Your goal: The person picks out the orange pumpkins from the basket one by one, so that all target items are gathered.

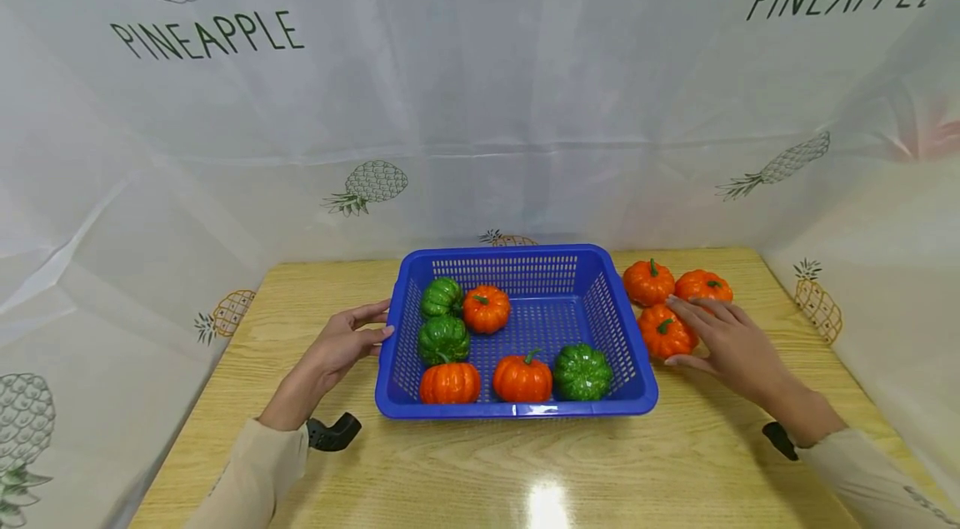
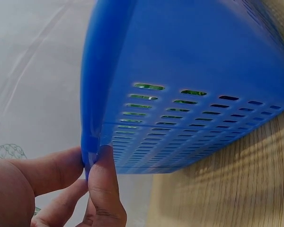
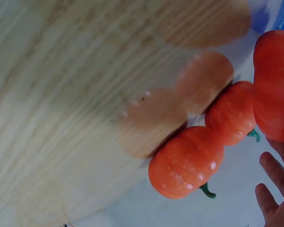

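Observation:
A blue plastic basket (image 1: 517,410) stands on the table, with several orange and green toy pumpkins inside. My left hand (image 1: 341,350) pinches its left rim between thumb and fingers, as the left wrist view shows close up. To the right of the basket sit three orange pumpkins. My right hand (image 1: 738,354) is at the nearest one (image 1: 663,336), fingers spread over its top and right side, thumb low beside it. In the right wrist view that pumpkin (image 3: 274,85) is cut off by the frame edge, and the fingers look loosely extended.
Behind the nearest loose pumpkin are another orange pumpkin (image 1: 648,283) against the basket's right side and one farther right (image 1: 705,285). The wooden table (image 1: 465,462) ends at a pale pineapple-print sheet (image 1: 480,96) hanging behind and at both sides.

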### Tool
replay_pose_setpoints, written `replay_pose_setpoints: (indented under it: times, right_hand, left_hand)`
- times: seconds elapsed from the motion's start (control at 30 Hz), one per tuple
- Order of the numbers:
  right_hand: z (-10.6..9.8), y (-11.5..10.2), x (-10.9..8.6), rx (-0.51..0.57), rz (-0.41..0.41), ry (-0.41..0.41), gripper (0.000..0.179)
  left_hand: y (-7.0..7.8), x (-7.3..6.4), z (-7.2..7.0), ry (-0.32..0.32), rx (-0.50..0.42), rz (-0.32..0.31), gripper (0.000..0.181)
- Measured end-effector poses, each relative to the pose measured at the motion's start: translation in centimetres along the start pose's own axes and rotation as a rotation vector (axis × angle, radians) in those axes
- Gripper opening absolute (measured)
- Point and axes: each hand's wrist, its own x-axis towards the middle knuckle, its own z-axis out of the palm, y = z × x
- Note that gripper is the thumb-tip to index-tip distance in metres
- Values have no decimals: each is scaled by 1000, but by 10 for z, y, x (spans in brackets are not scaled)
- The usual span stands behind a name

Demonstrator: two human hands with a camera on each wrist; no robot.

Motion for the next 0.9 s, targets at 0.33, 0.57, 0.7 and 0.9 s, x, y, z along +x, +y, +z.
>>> replay_pose_setpoints:
  times: [0.33, 0.57, 0.7, 0.9]
  right_hand:
    - [7, -1, 0, -66, 12, 17, 98]
    - [9, -1, 2, -143, 42, 12, 102]
    - [10, -1, 2, -184, 48, 15, 104]
    - [10, -1, -1, -227, 102, -36, 109]
  left_hand:
    - [-1, 0, 0, 7, 3, 3, 57]
    - [-1, 0, 0, 6, 1, 10, 57]
    - [0, 0, 0, 6, -2, 11, 57]
    - [0, 0, 0, 5, 0, 10, 57]
